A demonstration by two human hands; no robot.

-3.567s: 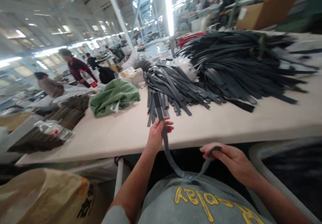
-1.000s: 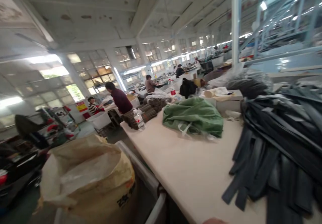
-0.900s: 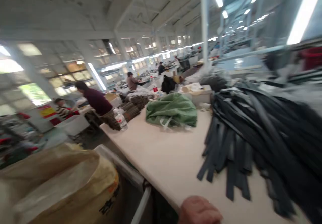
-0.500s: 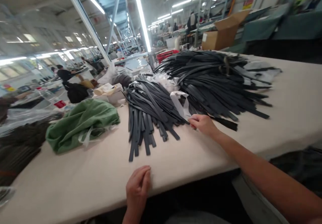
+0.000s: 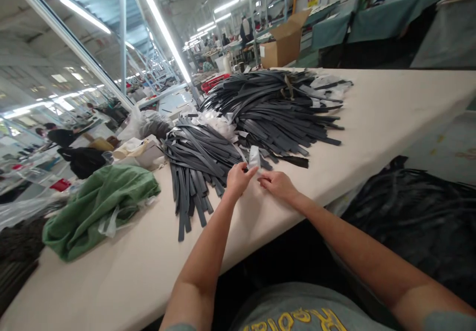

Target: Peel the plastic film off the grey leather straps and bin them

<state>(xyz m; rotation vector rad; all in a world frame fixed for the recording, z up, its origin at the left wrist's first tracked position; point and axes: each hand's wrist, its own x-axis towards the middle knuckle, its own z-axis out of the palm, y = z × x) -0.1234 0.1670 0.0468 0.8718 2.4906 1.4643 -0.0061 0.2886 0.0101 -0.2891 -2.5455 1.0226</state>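
Observation:
A white, thin-looking strip (image 5: 254,157) rises from between my two hands, over the edge of the dark strips. My right hand (image 5: 278,184) is closed in a pinch at its lower end. Close beside it, my left hand (image 5: 237,179) is also closed, thumb and fingers meeting at the strip's left side; the exact grip is partly hidden. Behind and left of the left hand spreads a bundle of flat dark grey strips (image 5: 193,157). A larger heap of similar dark strips (image 5: 275,112) lies further back to the right.
Crumpled green cloth (image 5: 107,202) lies on the pale table (image 5: 386,107) at left, near a white box (image 5: 143,152). Clear plastic bags (image 5: 219,122) sit between the strip heaps. A cardboard box (image 5: 282,45) stands beyond the table. More dark strips (image 5: 416,222) are piled below, right.
My left hand has moved up from the table's front edge to the white strip, beside my right hand. The right hand has drawn slightly nearer, and the view has swung right.

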